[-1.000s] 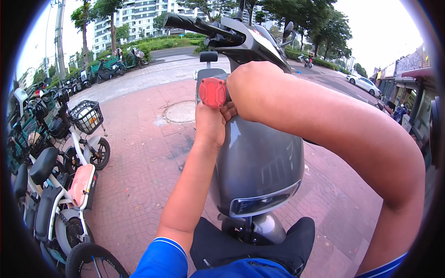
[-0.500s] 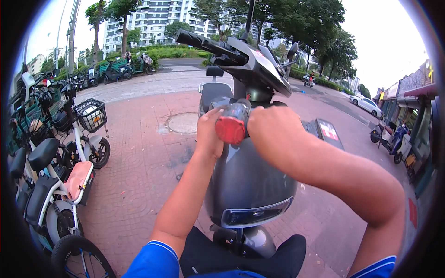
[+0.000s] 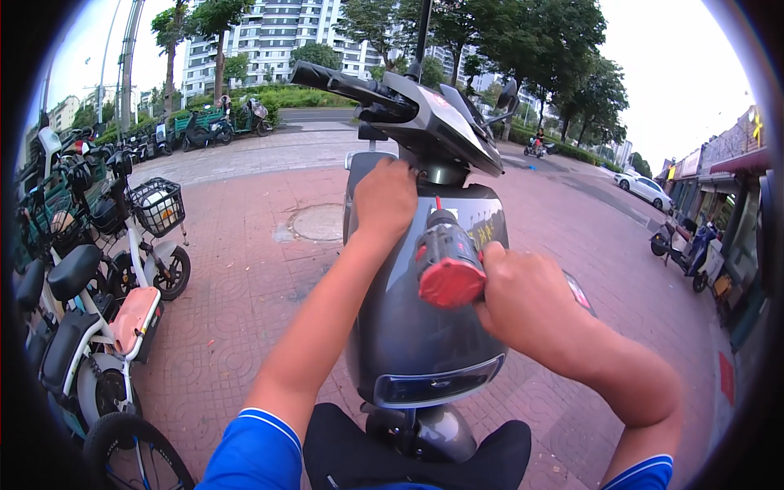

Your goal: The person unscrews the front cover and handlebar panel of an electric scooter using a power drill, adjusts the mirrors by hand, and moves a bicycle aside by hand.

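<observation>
In front of me stands a dark grey electric scooter (image 3: pixel 408 327), its front panel facing me and its handlebar (image 3: pixel 351 88) above. My right hand (image 3: pixel 531 298) is closed round a cordless drill (image 3: pixel 449 253) with a black body and a red rear end. The thin red bit of the drill points away from me, toward the top of the panel. At the panel's upper left edge, just below the handlebar, my left hand (image 3: pixel 385 196) has its fingers curled in. Whatever those fingers pinch is hidden.
Parked bikes and scooters crowd the left, including a white one with a black basket (image 3: pixel 158 204). A bicycle tyre (image 3: pixel 135 449) lies close at the lower left. A manhole cover (image 3: pixel 318 222) is set in the red paving. Shopfronts and a parked scooter (image 3: pixel 690 249) line the right.
My right hand has drawn the drill back toward me, down and slightly right. My left hand has left the drill's side and is now at the panel's top edge.
</observation>
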The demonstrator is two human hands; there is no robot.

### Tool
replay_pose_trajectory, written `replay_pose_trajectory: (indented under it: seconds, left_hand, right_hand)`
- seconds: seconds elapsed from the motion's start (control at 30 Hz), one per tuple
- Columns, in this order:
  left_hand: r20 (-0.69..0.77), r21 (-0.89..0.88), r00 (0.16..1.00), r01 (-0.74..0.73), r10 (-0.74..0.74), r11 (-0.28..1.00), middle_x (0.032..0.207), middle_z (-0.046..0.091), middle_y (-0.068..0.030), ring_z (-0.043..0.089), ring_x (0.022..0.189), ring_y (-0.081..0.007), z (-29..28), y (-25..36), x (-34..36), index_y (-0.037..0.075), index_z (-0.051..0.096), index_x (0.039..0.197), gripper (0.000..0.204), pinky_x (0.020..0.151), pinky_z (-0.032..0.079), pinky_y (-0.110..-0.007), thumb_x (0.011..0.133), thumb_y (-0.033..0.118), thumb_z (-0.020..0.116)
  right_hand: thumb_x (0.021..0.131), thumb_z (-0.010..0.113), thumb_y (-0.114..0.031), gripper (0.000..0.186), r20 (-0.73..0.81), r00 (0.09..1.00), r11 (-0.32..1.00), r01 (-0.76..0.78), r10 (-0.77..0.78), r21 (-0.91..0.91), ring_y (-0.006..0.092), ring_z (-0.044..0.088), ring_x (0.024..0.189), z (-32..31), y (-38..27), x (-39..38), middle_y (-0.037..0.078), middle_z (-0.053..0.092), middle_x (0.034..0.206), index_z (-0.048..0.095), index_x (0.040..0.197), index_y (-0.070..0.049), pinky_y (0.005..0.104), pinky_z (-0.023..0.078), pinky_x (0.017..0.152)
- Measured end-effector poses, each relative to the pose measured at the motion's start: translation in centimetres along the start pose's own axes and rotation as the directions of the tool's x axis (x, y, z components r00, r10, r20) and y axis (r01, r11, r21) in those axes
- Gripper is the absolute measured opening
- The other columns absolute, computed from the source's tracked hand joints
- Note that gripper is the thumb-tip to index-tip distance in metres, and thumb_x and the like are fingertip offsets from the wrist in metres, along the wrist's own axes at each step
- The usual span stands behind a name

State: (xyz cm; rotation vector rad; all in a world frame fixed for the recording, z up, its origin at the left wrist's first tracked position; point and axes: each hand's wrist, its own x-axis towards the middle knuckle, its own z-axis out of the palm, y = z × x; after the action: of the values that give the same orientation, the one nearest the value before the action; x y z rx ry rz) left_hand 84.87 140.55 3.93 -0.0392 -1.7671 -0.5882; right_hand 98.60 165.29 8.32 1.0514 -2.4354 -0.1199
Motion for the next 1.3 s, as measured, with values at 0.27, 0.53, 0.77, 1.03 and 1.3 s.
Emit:
replay_pose_trajectory:
  seconds: [0.27,0.53,0.77,1.03,1.3]
  left_hand:
    - [0.289,0.296,0.945,0.065,-0.154,0.953,0.1,0.075,-0.0203,0.071,0.1,-0.0398,2.2,1.4,2.9,0.004,0.077,0.097,0.034,0.087,0.056,-0.05,0.081,0.034,0.079]
    - [0.308,0.376,0.92,0.114,-0.24,0.919,0.102,0.076,-0.02,0.072,0.101,-0.04,3.2,2.0,4.1,0.004,0.077,0.099,0.033,0.086,0.057,-0.049,0.079,0.031,0.08]
    - [0.341,0.436,0.917,0.04,-0.206,0.899,0.099,0.078,-0.0177,0.074,0.098,-0.0385,3.2,1.9,4.1,0.006,0.079,0.095,0.021,0.085,0.06,-0.047,0.08,0.016,0.068]
    - [0.403,0.523,0.896,-0.061,-0.184,0.85,0.105,0.078,-0.0166,0.075,0.102,-0.0365,3.6,2.0,4.0,0.008,0.08,0.099,0.026,0.089,0.059,-0.047,0.088,0.02,0.061]
    - [0.554,0.519,0.791,-0.084,-0.26,0.851,0.118,0.074,-0.0201,0.069,0.113,-0.0388,2.9,2.9,4.9,0.006,0.077,0.115,0.043,0.099,0.055,-0.049,0.095,0.042,0.06]
  right_hand:
    - [0.084,0.074,-0.017,0.03,-0.12,0.993,0.981,0.004,0.02,0.195,0.04,0.072,0.072,1.8,2.7,-5.3,0.022,0.07,0.08,0.057,0.098,0.003,0.0482,0.058,0.068]
    - [0.078,0.081,-0.013,0.039,-0.253,0.965,0.92,0.033,0.073,0.39,0.0432,0.069,0.071,4.2,5.1,-7.9,0.021,0.069,0.08,0.062,0.108,0.004,0.0463,0.056,0.064]
    - [0.088,0.075,-0.004,0.024,-0.175,0.896,0.417,-0.012,0.408,0.909,0.0257,0.071,0.065,6.1,5.8,-9.2,0.013,0.071,0.083,0.066,0.109,0.002,0.0392,0.057,0.063]
    - [0.094,0.071,-0.008,0.026,0.117,0.865,-0.402,0.103,0.487,0.91,0.0158,0.062,0.057,8.3,4.5,-10.5,0.008,0.061,0.076,0.06,0.115,0.004,0.0299,0.054,0.055]
    - [0.095,0.07,-0.017,0.032,0.229,0.878,-0.726,0.173,0.419,0.666,0.0173,0.059,0.059,10.4,2.7,-9.4,0.007,0.055,0.076,0.058,0.117,0.002,0.0338,0.053,0.055]
